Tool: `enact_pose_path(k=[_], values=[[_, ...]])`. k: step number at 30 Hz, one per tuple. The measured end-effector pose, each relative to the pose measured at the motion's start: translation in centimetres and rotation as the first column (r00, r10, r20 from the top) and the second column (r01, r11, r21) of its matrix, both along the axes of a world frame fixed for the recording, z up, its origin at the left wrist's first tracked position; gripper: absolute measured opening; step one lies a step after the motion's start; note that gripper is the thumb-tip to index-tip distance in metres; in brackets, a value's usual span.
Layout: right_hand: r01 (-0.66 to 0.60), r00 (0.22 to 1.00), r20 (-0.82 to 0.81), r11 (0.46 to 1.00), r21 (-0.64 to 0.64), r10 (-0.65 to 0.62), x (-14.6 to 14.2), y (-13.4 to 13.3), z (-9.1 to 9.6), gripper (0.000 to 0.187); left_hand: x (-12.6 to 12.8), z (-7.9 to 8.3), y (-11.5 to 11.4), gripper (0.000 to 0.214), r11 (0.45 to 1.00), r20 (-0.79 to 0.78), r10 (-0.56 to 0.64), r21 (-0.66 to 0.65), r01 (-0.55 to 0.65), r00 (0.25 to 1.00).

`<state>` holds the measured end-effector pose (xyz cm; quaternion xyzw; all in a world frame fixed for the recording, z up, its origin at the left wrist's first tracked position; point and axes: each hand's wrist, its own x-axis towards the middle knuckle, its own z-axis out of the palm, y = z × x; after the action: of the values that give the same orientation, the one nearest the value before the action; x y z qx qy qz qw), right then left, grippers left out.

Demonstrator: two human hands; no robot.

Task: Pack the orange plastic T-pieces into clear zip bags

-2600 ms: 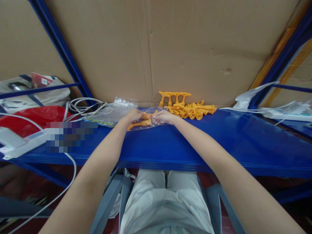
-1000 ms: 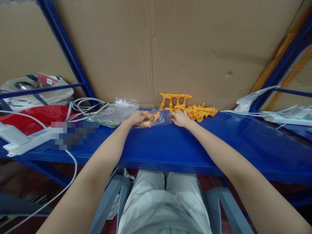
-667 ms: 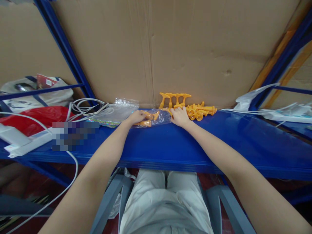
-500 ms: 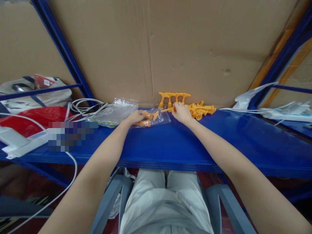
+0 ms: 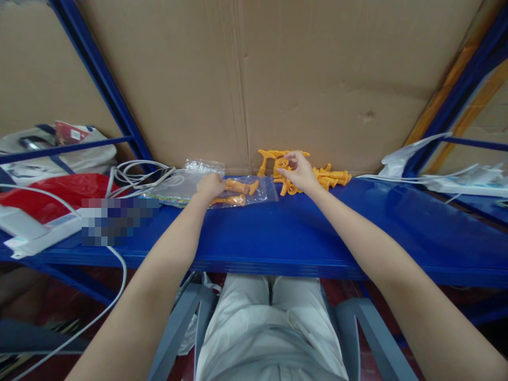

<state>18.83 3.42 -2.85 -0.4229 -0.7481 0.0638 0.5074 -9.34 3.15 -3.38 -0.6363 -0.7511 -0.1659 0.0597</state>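
My left hand is closed at a clear plastic bag, its fingertips partly hidden. Inside the bag lie several yellow-orange plastic T-shaped pieces. To the right, my right hand pinches a yellow plastic piece with a round cup-like end, raised slightly with its open end toward me. Behind it, more T-shaped pieces stand upright against the cardboard, partly covered by the hand. A loose pile of the same yellow pieces lies just right of my right hand.
More clear bags lie left of my left hand, beside coiled white cables. A white power strip and a red bag are at the left. Cardboard walls the back of the blue table.
My right hand has lifted a yellow piece up and away from the bag's opening, turning its cup end toward me. My left hand has shifted slightly left along the bag, uncovering the pieces inside.
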Motion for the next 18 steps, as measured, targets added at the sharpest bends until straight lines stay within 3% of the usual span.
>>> enact_pose_path(k=[4, 11, 14, 18], values=[[-0.066, 0.996, 0.068, 0.998, 0.017, 0.065, -1.0, -1.6, 0.6, 0.035, -0.5, 0.1, -0.1, 0.047, 0.991, -0.015, 0.096, -0.094, -0.097, 0.995], [-0.133, 0.979, 0.162, 0.991, 0.031, 0.127, -1.2, -2.3, 1.6, 0.041, -0.8, -0.3, 0.4, 0.049, 0.987, -0.019, 0.085, -0.135, -0.087, 0.996], [-0.095, 0.963, 0.250, 0.995, -0.033, 0.100, -0.9, -2.1, 1.5, 0.043, -0.8, -0.3, 0.5, 0.050, 0.988, -0.013, 0.070, -0.135, -0.071, 0.997], [0.062, 0.886, 0.463, 0.980, -0.189, 0.033, -0.8, -2.1, 0.9, 0.030, -0.7, -0.5, 0.6, 0.048, 0.992, -0.012, 0.050, -0.115, -0.051, 0.999]])
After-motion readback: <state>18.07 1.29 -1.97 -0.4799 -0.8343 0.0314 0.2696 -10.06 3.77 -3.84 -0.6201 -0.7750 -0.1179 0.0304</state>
